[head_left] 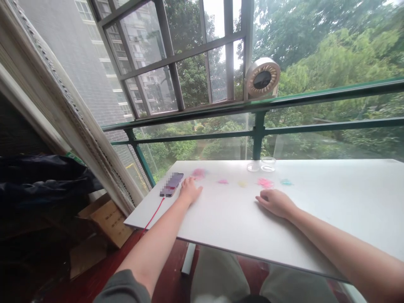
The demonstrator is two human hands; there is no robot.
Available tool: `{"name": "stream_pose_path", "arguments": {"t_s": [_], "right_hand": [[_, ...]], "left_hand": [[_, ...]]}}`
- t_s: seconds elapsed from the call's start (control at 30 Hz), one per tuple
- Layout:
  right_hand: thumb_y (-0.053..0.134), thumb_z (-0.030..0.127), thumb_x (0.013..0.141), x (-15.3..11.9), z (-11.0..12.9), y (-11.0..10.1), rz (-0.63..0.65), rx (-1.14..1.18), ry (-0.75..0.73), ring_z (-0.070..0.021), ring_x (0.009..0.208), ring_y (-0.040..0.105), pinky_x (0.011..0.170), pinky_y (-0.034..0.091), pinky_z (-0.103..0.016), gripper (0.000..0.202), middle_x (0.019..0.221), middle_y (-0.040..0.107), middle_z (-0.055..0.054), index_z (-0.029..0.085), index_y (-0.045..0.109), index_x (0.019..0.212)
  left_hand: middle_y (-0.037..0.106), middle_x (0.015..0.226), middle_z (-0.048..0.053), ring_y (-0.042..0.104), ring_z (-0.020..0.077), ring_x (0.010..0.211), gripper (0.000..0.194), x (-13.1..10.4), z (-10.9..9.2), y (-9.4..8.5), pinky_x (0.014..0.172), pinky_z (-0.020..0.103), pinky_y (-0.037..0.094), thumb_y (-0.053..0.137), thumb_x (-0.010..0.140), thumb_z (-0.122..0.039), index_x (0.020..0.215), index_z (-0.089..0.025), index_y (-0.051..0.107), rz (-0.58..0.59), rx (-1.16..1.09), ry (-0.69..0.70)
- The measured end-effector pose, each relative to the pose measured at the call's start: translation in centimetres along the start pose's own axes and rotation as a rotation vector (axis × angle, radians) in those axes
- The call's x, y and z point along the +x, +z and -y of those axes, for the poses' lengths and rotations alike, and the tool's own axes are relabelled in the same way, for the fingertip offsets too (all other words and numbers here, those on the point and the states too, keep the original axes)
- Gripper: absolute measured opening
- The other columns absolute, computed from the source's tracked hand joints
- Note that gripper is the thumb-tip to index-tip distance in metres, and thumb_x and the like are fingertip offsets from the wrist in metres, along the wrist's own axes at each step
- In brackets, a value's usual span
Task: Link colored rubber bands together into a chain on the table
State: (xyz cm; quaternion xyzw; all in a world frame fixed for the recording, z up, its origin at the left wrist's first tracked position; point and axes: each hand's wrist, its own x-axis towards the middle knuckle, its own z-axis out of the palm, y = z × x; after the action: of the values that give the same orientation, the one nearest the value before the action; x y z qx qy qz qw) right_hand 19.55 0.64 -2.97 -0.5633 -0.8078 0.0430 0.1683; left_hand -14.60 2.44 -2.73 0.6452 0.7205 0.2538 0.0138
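On the white table (pixel 227 214) several small coloured piles lie in a row: a pink-red one (pixel 199 173), a magenta one (pixel 222 182), a yellow one (pixel 242 184), a bright pink one (pixel 264 182) and a teal one (pixel 286 182). My left hand (pixel 190 190) rests between the phone and the magenta pile, just below the pink-red pile, fingers apart and holding nothing visible. Below the bright pink pile is my right hand (pixel 274 202), its fingers curled together; what they hold, if anything, is hidden.
A phone (pixel 172 184) with a red cable (pixel 154 214) lies at the table's left. Clear round containers (pixel 268 164) stand at the back edge. Behind are a green railing (pixel 202 136) and a round fan (pixel 263 78); a cardboard box (pixel 111 221) is at lower left.
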Motion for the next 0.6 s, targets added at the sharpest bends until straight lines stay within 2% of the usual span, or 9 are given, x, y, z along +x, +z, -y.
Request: {"name": "stream_pose_path", "arguments": {"t_s": [0.1, 0.23, 0.4, 0.47, 0.6], "right_hand": [[0.042, 0.04, 0.078, -0.1, 0.0, 0.0, 0.01, 0.019, 0.002, -0.0139, 0.052, 0.046, 0.052, 0.026, -0.025, 0.033, 0.056, 0.054, -0.003, 0.019, 0.043, 0.053], [0.04, 0.041, 0.079, -0.3, -0.2, 0.1, 0.032, 0.065, 0.006, -0.0146, 0.053, 0.046, 0.053, 0.028, -0.025, 0.033, 0.057, 0.054, -0.002, 0.02, 0.042, 0.054], [0.04, 0.041, 0.08, -0.6, -0.2, 0.2, 0.045, 0.111, 0.033, -0.0142, 0.053, 0.045, 0.052, 0.028, -0.025, 0.033, 0.055, 0.052, -0.002, 0.02, 0.039, 0.054], [0.041, 0.04, 0.079, -0.8, -0.1, 0.1, 0.048, 0.126, 0.03, -0.0139, 0.052, 0.044, 0.052, 0.027, -0.025, 0.033, 0.054, 0.051, -0.001, 0.02, 0.039, 0.054], [0.038, 0.04, 0.081, -1.1, 0.0, -0.1, 0.06, 0.14, -0.003, -0.0132, 0.051, 0.041, 0.051, 0.026, -0.025, 0.034, 0.053, 0.048, -0.001, 0.019, 0.037, 0.055]], "left_hand": [[0.04, 0.129, 0.017, 0.032, 0.0303, 0.124, 0.057, 0.8, 1.0, 0.5, 0.102, 0.042, 0.023, 0.054, 0.073, -0.04, 0.122, -0.015, 0.042, 0.033, 0.035, 0.021], [0.04, 0.131, 0.014, 0.032, 0.0287, 0.124, 0.05, 2.1, 0.8, 1.0, 0.102, 0.041, 0.024, 0.052, 0.075, -0.036, 0.121, -0.017, 0.044, 0.043, 0.058, 0.135], [0.052, 0.118, 0.011, 0.044, 0.0255, 0.112, 0.036, 5.4, -1.0, 0.5, 0.099, 0.036, 0.032, 0.049, 0.075, -0.025, 0.11, -0.018, 0.056, 0.087, 0.113, 0.364], [0.055, 0.114, 0.011, 0.048, 0.0242, 0.107, 0.035, 7.1, -1.8, 0.1, 0.096, 0.033, 0.036, 0.048, 0.075, -0.023, 0.108, -0.017, 0.058, 0.129, 0.15, 0.391], [0.052, 0.121, 0.006, 0.05, 0.0214, 0.107, 0.04, 10.2, -3.5, -0.4, 0.093, 0.03, 0.039, 0.05, 0.075, -0.025, 0.114, -0.023, 0.056, 0.303, 0.28, 0.439]]}}
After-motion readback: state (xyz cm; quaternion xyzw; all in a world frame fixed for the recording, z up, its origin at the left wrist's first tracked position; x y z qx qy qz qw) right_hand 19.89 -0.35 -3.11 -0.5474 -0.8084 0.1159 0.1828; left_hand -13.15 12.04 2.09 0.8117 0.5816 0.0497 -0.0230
